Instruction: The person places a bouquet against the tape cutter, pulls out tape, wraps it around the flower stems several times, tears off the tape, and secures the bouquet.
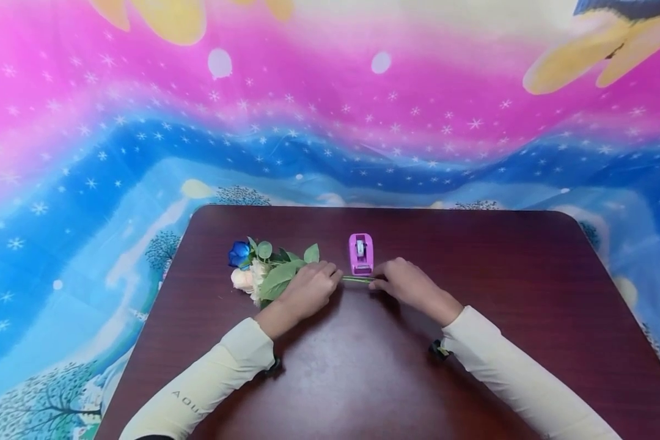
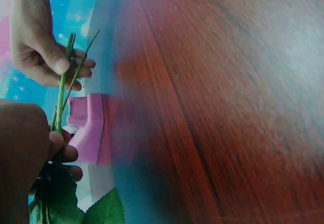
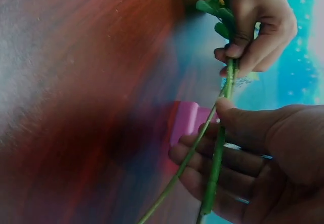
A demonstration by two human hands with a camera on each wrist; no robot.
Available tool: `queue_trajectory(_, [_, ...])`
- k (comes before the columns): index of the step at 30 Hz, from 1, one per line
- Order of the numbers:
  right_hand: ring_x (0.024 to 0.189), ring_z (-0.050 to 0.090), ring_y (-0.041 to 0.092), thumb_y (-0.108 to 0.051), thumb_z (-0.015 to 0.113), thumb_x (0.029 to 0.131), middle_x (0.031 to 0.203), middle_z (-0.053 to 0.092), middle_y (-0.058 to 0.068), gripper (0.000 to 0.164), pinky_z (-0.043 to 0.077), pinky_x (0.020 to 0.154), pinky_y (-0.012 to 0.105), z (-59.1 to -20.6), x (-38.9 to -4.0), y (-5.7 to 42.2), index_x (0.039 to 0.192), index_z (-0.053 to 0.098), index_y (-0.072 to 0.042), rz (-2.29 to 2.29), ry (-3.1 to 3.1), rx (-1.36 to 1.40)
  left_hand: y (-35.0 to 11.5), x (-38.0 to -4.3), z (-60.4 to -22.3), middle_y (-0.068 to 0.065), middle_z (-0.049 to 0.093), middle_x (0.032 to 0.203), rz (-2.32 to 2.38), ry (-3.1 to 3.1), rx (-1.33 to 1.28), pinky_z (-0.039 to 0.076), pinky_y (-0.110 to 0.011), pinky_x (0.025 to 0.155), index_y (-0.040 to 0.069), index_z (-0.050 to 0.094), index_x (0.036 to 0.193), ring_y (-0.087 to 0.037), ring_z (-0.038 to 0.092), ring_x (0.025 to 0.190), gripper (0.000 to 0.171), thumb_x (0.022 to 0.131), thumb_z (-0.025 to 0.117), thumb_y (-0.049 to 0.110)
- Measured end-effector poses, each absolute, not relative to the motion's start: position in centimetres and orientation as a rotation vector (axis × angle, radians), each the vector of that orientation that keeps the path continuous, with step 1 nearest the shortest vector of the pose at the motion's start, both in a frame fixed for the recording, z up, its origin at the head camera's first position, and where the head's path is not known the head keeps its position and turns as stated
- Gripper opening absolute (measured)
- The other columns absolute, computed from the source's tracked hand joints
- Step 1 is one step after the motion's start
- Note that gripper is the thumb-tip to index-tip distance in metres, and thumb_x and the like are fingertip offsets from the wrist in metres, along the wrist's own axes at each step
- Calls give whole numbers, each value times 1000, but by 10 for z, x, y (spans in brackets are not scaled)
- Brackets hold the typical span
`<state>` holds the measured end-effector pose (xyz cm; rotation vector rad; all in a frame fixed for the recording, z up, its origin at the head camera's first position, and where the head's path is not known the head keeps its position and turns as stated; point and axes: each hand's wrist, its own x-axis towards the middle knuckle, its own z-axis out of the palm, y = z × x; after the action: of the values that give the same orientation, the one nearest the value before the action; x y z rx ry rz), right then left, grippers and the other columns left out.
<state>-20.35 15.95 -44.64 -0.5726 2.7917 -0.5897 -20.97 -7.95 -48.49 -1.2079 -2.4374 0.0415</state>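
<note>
Stems [image 1: 355, 279] lie within 2 pinching grips: left hand [image 1: 313, 286] nearer flowers [image 1: 256, 278], right hand [image 1: 409, 283] farther along.

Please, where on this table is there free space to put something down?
The table is free right of the right hand and between the sleeves. Crowded: around the left hand, flowers and stems, with the tape dispenser just beyond the stems.
</note>
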Motion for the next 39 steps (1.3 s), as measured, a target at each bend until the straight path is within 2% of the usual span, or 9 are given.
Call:
queue_trajectory(7, [64, 52, 8, -13, 67, 99, 81, 71, 3, 11, 46, 60, 24, -457, -204, 161, 99, 75, -5, -709, 2723, -718, -78, -209, -487, -3, 71, 91, -26, -2390, -1216, 57, -30, 71, 7, 74, 103, -17, 66, 79, 25, 79, 72, 1])
queue_trajectory(13, [63, 50, 6, -12, 66, 100, 74, 67, -3, 13, 44, 58, 23, -463, -202, 164, 90, 74, -10, -604, 2886, -747, -72, -207, -483, -4, 71, 94, -61, -2436, -1217, 58, -30, 74, 6, 73, 111, -18, 65, 81, 27, 85, 69, -1])
queue_trajectory(18, [61, 49, 7, -12, 63, 101, 70, 62, -4, 17, 43, 57, 25, -467, -202, 169, 85, 70, -12, -544, 2990, -749, -64, -203, -481, -5, 69, 94, -135, -2531, -1185, 57, -31, 75, 4, 72, 120, -18, 64, 82, 24, 98, 67, 12])
queue_trajectory(24, [62, 50, 8, -11, 63, 101, 71, 62, -5, 17, 45, 58, 26, -477, -202, 174, 85, 69, -13, -510, 3027, -739, -52, -197, -484, -4, 72, 97, -24, -2643, -1066, 59, -30, 70, 5, 68, 131, -17, 69, 83, 33, 98, 65, 9])
queue_trajectory(26, [62, 50, 8, -12, 64, 101, 71, 61, -5, 16, 45, 59, 26, -479, -201, 174, 86, 69, -14, -504, 3025, -730, -50, -195, -484, -3, 72, 94, 44, -2637, -1037, 59, -29, 66, 5, 71, 126, -16, 70, 80, 30, 96, 66, 8])
queue_trajectory(31, [63, 49, 8, -13, 65, 100, 71, 60, -5, 15, 44, 59, 25, -480, -202, 174, 86, 69, -14, -527, 3012, -711, -46, -192, -485, -1, 68, 82, 169, -2553, -999, 56, -27, 57, 8, 73, 95, -14, 65, 70, 10, 90, 66, 2])
queue_trajectory(33, [64, 50, 8, -13, 66, 100, 72, 61, -5, 14, 45, 60, 27, -479, -203, 174, 87, 70, -13, -539, 3010, -716, -45, -193, -487, 0, 65, 77, 184, -2528, -979, 54, -27, 54, 10, 72, 87, -13, 62, 65, 10, 89, 66, 1])
queue_trajectory(36, [74, 61, 10, -16, 68, 99, 84, 71, 0, 9, 54, 67, 32, -476, -204, 172, 97, 75, -11, -597, 2997, -682, -45, -195, -489, 1, 63, 71, 195, -2512, -950, 51, -27, 49, 12, 68, 80, -13, 59, 59, 13, 88, 65, 2])
queue_trajectory(39, [86, 67, 13, -20, 70, 98, 98, 74, 3, 16, 59, 79, 38, -472, -205, 169, 108, 75, -9, -663, 2981, -594, -46, -195, -489, 2, 63, 68, 194, -2497, -931, 49, -27, 46, 13, 66, 78, -12, 59, 56, 14, 88, 65, 3])
